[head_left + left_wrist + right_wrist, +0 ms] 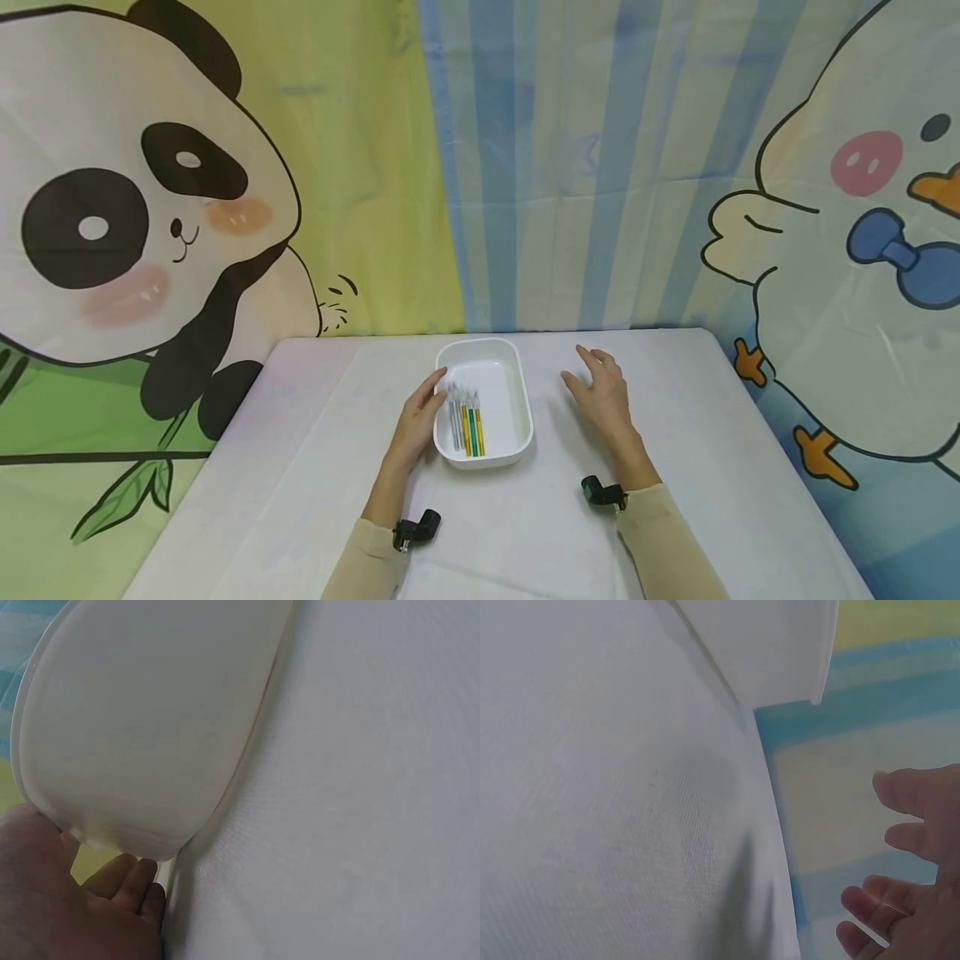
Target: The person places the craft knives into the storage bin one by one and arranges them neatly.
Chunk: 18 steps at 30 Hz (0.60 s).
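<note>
A white rectangular tray with rounded corners stands on the table. Inside it, toward the left, several slim pen-like sticks lie side by side, with silver, yellow and green shafts and pale far ends. My left hand is at the tray's left side, thumb and forefinger tips right at the rim. In the left wrist view the fingers are loosely bent beside the tray's outer wall. My right hand hovers right of the tray, fingers spread and holding nothing; the right wrist view shows its fingers apart from the tray.
A white cloth covers the table. Behind it hang curtains with a panda, blue stripes and a white bird. Each wrist carries a small black camera, on the left and on the right.
</note>
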### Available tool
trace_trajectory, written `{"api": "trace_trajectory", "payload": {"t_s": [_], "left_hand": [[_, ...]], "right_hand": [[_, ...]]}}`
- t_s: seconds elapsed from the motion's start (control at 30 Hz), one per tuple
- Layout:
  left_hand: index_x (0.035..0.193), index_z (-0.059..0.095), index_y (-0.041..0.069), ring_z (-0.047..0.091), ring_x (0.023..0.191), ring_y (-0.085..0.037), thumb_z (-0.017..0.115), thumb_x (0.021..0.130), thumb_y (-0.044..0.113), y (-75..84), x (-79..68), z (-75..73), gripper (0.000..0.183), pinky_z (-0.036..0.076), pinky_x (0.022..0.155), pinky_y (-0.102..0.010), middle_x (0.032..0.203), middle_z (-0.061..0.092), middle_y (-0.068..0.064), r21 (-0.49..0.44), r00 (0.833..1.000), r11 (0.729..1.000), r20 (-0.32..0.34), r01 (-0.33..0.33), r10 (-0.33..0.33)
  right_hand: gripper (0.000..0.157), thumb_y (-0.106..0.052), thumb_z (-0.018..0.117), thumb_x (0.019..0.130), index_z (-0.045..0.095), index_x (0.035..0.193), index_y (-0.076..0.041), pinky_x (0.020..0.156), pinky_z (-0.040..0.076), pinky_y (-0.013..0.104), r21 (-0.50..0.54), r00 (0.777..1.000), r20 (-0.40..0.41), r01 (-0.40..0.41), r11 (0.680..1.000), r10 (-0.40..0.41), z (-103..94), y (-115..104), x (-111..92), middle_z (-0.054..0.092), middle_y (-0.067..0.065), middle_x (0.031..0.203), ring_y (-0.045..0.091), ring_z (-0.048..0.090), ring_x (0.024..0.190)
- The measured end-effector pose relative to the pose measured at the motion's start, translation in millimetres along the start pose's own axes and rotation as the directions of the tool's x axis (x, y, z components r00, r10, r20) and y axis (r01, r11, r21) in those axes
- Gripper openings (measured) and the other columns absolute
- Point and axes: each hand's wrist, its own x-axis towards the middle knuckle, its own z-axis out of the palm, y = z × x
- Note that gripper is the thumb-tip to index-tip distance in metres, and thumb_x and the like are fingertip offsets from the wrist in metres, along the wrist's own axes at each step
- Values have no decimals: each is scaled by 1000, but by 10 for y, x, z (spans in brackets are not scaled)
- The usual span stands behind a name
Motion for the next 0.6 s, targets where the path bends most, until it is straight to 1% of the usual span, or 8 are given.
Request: {"api": "trace_trajectory", "payload": {"t_s": [0.1, 0.27, 0.37, 0.5, 0.6], "left_hand": [[153, 52, 35, 23, 161, -20, 57, 107, 34, 6, -3, -4, 45, 15, 133, -46, 169, 34, 2, 3, 1000, 1000, 0, 2, -2], [149, 55, 40, 25, 160, -20, 57, 107, 33, 14, -2, 1, 42, 17, 133, -46, 168, 36, 3, 8, 1000, 1000, -9, 10, -10], [148, 55, 41, 25, 160, -20, 57, 107, 31, 9, 3, 2, 42, 17, 133, -45, 168, 37, 3, 9, 1000, 1000, -9, 12, -12], [147, 56, 42, 26, 160, -19, 57, 107, 32, 7, 4, 2, 41, 18, 133, -44, 168, 38, 4, 12, 1000, 1000, -11, 19, -19], [148, 55, 40, 26, 159, -19, 58, 107, 33, 9, 4, 3, 42, 18, 133, -45, 167, 38, 4, 5, 1000, 1000, -10, 14, -14]], "right_hand": [[63, -32, 69, 100, 50, 154, -8, 116, 35, 69, -2, 1000, 18, -15, 1000, 15, -9, 24, 2, 43, 27, 155, 49, 41, 143], [64, -33, 68, 100, 48, 155, -8, 117, 36, 67, -24, 997, 66, -43, 999, 45, -34, 59, 8, 41, 28, 157, 49, 39, 144], [65, -34, 68, 100, 47, 156, -8, 117, 36, 67, -28, 995, 86, -53, 998, 56, -47, 79, 16, 40, 28, 157, 50, 39, 144], [64, -29, 67, 101, 46, 156, -6, 117, 35, 68, -32, 993, 107, -47, 998, 51, -70, 118, 26, 39, 31, 157, 51, 39, 144], [62, -23, 66, 102, 44, 157, -6, 118, 34, 68, -40, 991, 128, -43, 998, 47, -93, 160, 29, 37, 31, 158, 52, 37, 145]]}}
